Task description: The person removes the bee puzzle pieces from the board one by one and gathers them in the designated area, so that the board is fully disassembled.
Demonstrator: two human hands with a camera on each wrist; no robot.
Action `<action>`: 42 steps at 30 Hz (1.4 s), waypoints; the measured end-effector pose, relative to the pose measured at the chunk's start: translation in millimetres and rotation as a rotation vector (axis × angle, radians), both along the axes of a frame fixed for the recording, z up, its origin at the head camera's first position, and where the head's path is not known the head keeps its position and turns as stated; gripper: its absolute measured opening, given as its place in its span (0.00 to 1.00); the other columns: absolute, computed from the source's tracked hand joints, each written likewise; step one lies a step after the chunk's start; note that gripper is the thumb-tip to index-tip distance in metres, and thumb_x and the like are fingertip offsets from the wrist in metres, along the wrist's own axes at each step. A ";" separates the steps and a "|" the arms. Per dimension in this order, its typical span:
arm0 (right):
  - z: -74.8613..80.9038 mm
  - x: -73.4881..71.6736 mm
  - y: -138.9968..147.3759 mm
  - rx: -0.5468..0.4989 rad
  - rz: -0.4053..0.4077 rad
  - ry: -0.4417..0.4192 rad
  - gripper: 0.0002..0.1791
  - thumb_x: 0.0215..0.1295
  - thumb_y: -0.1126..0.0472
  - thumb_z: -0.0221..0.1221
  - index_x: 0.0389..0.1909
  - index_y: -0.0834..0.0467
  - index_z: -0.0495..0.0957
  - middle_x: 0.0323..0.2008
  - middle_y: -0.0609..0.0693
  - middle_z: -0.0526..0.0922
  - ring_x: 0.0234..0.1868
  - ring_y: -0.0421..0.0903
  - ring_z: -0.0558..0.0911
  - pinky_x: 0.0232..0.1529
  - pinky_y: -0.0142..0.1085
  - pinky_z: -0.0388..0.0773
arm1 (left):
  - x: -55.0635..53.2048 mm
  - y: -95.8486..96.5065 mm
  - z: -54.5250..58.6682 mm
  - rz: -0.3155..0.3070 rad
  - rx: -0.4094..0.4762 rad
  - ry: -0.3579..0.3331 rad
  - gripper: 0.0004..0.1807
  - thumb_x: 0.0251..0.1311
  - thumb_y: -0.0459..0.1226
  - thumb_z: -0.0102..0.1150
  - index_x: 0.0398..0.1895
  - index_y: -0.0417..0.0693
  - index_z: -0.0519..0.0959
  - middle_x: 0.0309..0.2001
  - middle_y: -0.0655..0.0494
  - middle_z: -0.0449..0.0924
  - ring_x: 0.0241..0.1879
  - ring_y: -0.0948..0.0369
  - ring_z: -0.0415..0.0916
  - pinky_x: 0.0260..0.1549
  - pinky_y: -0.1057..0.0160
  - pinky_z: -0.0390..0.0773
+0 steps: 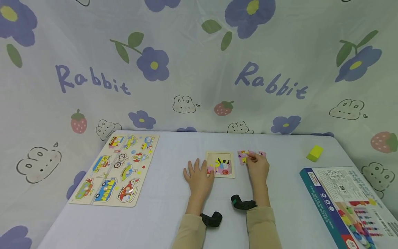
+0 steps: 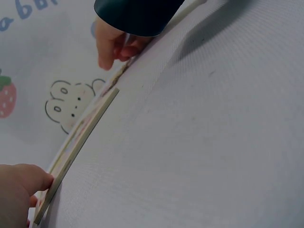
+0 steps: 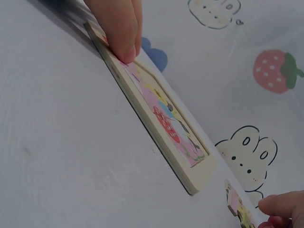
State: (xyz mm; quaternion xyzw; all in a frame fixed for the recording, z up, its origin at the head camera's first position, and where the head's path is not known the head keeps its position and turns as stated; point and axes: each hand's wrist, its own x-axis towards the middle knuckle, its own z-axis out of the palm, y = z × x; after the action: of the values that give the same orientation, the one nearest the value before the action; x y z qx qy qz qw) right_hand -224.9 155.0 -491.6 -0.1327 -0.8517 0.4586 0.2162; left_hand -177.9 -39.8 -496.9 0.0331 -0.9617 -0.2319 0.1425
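A small wooden jigsaw tray lies in mid-table, with part of a pink and yellow picture fitted in it. On its left edge rests my left hand, fingers spread, the thumb against the near edge; in the right wrist view its fingertips press on the frame. Just right of the tray are loose pink jigsaw pieces. Over them my right hand has its fingers curled, pinching a jigsaw piece near its edge. The fingers partly hide that piece in the head view.
At the left lies a large wooden vehicle puzzle board. A yellow block sits at the back right, behind a flat printed box. A patterned curtain rises behind the table. Each wrist carries a black camera.
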 end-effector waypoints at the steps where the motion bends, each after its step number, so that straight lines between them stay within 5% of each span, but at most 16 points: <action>1: 0.3 -0.1 -0.7 -0.008 -0.001 0.013 0.08 0.53 0.67 0.62 0.34 0.66 0.83 0.29 0.59 0.79 0.31 0.52 0.78 0.32 0.37 0.70 | 0.0 0.0 0.0 0.001 0.002 0.000 0.27 0.55 0.46 0.58 0.56 0.42 0.74 0.62 0.39 0.64 0.66 0.37 0.48 0.57 0.34 0.42; 16: 7.1 -0.3 -13.5 -0.217 0.147 0.002 0.10 0.57 0.64 0.61 0.40 0.61 0.81 0.34 0.54 0.81 0.31 0.44 0.77 0.26 0.23 0.73 | -0.7 0.9 0.0 0.007 0.006 -0.005 0.27 0.55 0.45 0.59 0.57 0.42 0.74 0.62 0.39 0.64 0.66 0.37 0.48 0.57 0.35 0.41; 42: 18.0 0.3 -35.5 -0.304 0.386 -0.120 0.15 0.57 0.62 0.62 0.46 0.60 0.79 0.38 0.55 0.80 0.36 0.46 0.77 0.32 0.31 0.79 | 0.4 1.3 2.1 0.007 -0.008 -0.012 0.27 0.56 0.46 0.58 0.57 0.42 0.73 0.62 0.39 0.64 0.66 0.37 0.48 0.57 0.35 0.42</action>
State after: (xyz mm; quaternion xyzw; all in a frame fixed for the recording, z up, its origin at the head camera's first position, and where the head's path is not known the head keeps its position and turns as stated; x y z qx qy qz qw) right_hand -224.7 119.5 -473.6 -0.0256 -0.7938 0.6055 0.0511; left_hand -177.4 -38.4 -494.8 0.0376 -0.9633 -0.2273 0.1376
